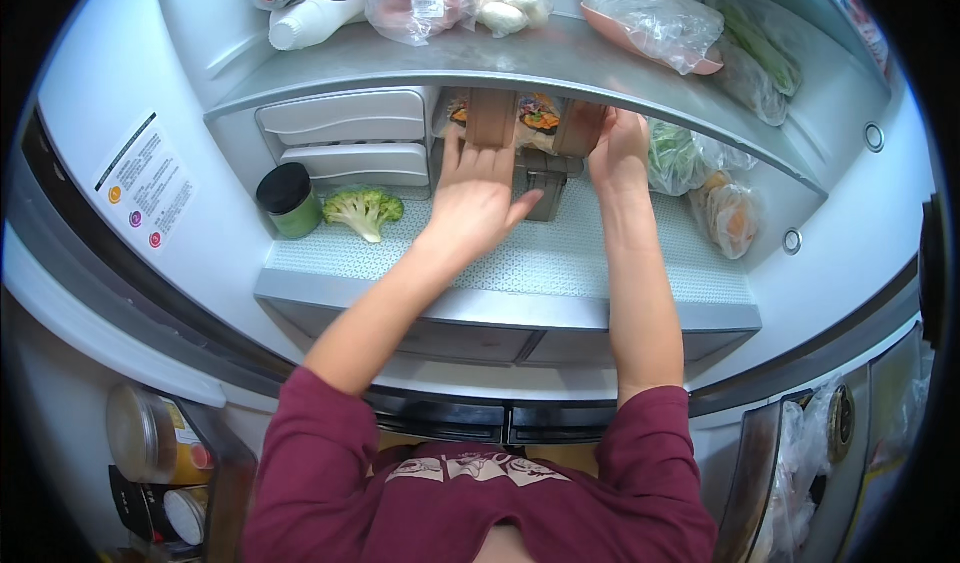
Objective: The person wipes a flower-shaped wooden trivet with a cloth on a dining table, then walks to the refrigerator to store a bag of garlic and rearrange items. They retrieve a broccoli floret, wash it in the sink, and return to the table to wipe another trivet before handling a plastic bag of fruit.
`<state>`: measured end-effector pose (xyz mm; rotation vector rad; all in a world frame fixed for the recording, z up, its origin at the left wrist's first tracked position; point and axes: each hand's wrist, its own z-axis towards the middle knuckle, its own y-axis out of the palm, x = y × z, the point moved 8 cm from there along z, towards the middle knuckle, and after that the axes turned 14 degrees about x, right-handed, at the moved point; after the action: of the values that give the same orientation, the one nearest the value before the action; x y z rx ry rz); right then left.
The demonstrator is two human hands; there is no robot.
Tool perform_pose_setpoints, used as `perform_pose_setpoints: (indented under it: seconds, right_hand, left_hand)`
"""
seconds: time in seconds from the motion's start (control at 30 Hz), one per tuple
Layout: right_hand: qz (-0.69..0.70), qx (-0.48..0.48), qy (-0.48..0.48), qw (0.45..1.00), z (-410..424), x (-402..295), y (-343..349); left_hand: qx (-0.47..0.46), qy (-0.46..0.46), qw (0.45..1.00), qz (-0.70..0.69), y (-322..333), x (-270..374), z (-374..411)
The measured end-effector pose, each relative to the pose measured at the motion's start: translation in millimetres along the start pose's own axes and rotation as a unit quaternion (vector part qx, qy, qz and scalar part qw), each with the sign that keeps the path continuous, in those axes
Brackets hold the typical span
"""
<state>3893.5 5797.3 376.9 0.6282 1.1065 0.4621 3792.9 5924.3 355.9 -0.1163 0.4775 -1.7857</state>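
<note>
Both my hands reach into an open refrigerator, under its upper glass shelf. My left hand has its fingertips against the front of a brownish box, its thumb spread to the right. My right hand is at the right side of a second brownish box; its fingers are partly hidden, so its grip is unclear. Packs with colourful food pictures show between the boxes. Just below them a grey plastic container stands on the patterned lower shelf.
A green jar with a black lid and a broccoli piece lie left, before white drawers. Bagged greens are at right. The upper shelf holds a white bottle and bagged food. Door racks flank me.
</note>
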Motion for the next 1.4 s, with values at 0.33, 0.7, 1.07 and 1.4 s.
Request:
perform_pose_setpoints:
  seconds: [0.33,0.7,1.07,1.4]
  right_hand:
    - [-0.026,0.034,0.027,0.999,-9.8,20.8,-5.8]
    - [-0.104,0.055,0.000,0.993,-18.7,29.2,-10.4]
    - [-0.137,0.078,-0.040,0.987,4.5,28.6,-9.4]
    - [-0.121,0.080,-0.009,0.989,-7.3,31.4,-12.5]
  left_hand:
    - [-0.115,-0.336,0.921,-0.158,-15.3,-95.3,-29.5]
    - [-0.145,-0.368,0.887,-0.237,20.0,-90.9,-44.2]
    - [-0.109,-0.375,0.883,-0.259,26.5,-93.4,-46.8]
    - [-0.091,-0.376,0.877,-0.287,30.3,-88.3,-51.7]
